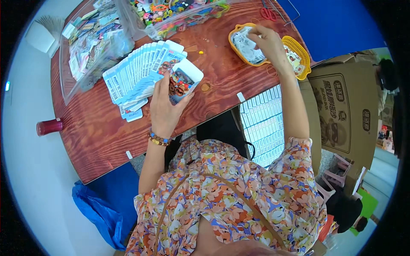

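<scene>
My left hand (164, 102) grips a small printed carton (183, 83), its white top flap raised and its mouth open. Something greyish shows inside, too small to name. Close by on the left, a fanned stack of flat blue-and-white cartons (132, 77) lies on the wooden table (213, 42). My right hand (271, 47) hovers over a yellow basket (232, 38) of small white-and-grey packets (247, 46). Its fingers are curled together at the basket's edge, and whatever they may hold is hidden. Beside that wrist sits a second yellow basket (306, 64) with small printed pieces.
Clear bins hold printed packets (96, 40) and colourful small toys (171, 10) at the back. Red scissors (268, 13) lie at the far edge. Below on the right are a carton of packed white boxes (262, 123) and a large cardboard box (346, 111). A red jar (50, 126) is left.
</scene>
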`<state>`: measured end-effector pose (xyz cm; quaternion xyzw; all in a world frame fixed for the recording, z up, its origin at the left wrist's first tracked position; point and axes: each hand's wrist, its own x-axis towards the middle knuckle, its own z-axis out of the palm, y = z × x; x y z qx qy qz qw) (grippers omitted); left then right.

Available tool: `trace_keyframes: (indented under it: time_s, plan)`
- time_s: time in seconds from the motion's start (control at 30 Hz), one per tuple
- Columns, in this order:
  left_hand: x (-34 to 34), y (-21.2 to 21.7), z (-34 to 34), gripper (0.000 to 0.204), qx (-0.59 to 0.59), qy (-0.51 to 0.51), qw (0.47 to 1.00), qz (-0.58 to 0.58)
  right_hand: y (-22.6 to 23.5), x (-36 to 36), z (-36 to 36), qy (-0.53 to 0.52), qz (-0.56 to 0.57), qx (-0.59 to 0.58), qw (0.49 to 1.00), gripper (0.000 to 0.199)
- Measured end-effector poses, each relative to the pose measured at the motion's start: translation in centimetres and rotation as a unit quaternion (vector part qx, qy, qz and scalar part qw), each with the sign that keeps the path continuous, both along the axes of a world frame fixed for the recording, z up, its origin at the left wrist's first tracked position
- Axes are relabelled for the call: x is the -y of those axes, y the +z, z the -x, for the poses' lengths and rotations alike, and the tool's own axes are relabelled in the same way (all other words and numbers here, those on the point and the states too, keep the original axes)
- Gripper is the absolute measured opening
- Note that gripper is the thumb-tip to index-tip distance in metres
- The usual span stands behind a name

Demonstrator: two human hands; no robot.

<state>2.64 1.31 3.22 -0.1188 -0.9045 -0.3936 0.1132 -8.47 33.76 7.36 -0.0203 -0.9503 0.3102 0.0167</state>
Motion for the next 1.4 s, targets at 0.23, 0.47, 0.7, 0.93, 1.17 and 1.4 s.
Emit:
trace_keyframes:
  time_s: [0.23, 0.47, 0.7, 0.93, 1.17, 1.4]
  plan:
    - [-2.3, 0.2, -0.3, 0.083, -0.003, -0.047, 0.999, 0.011, -3.5, -3.3, 1.1, 0.042, -0.144, -0.035, 0.988, 0.027]
    - [-2.7, 0.3, -0.2, 0.084, 0.013, -0.058, 0.998, 0.01, -2.9, -5.0, 0.6, 0.005, 0.115, 0.032, 0.993, 0.016]
    - [-4.2, -0.3, 1.2, 0.084, -0.048, -0.046, 0.996, 0.051, 0.7, -1.4, -2.3, 0.034, 0.328, 0.075, 0.941, 0.014]
    - [-5.7, -0.4, 1.6, 0.086, -0.097, -0.047, 0.992, 0.059, -0.8, 6.1, -6.5, 0.137, 0.368, 0.042, 0.919, 0.013]
    - [-6.2, 0.1, 1.6, 0.083, -0.073, -0.069, 0.995, 0.014, 1.0, 5.7, -7.1, 0.167, 0.218, -0.044, 0.961, 0.018]
    - [-4.3, -0.7, 1.0, 0.075, -0.01, -0.039, 0.997, -0.061, 0.2, -7.3, -4.9, -0.056, 0.081, -0.121, 0.988, 0.023]
